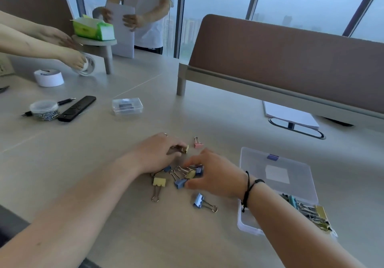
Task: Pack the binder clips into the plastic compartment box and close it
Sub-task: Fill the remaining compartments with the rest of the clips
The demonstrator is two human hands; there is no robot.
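Several binder clips lie loose on the table in front of me: a yellow one [159,182], a blue one [199,200], a pink one [197,144] and a tangled pile [184,174]. My left hand [158,153] pinches a gold clip [185,149] at its fingertips. My right hand [214,174] is curled over the pile, fingers closing on blue and yellow clips. The clear plastic compartment box [249,224] stands open at the right, its lid [276,174] folded back, with several clips inside [311,211].
A small clear box [127,106], a tub of paper clips [44,109], a black remote [76,108] and tape rolls [48,77] lie at the back left. Other people's hands work there. A brown divider [291,59] stands behind, with a notepad [291,115] under it.
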